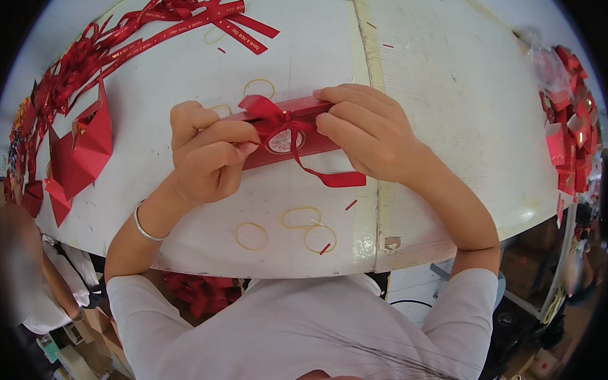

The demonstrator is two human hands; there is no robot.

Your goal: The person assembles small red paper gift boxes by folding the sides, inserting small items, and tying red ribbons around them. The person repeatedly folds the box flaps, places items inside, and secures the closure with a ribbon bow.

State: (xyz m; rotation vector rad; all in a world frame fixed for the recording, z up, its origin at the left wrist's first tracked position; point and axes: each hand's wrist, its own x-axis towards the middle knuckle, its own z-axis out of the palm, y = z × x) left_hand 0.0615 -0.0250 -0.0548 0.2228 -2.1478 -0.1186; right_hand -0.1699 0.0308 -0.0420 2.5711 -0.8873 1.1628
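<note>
A red gift box point(313, 145) lies slightly tilted on the white table, with a round pale emblem on its face. Around its middle runs a red ribbon point(274, 116) looped in a bow, one tail hanging over the near side. My left hand point(215, 147) is closed at the box's left end, thumb and fingers pinching the ribbon. At the right end my right hand point(370, 128) has its curled fingers on the box's upper edge. The palm side of both hands is hidden.
Long printed red ribbons point(121, 53) are heaped at the far left, above folded red card boxes point(81, 155). Yellow rubber bands point(251, 236) and small red scraps are scattered about. More red boxes point(569, 145) pile up at the right edge. Another person point(56, 285) is at lower left.
</note>
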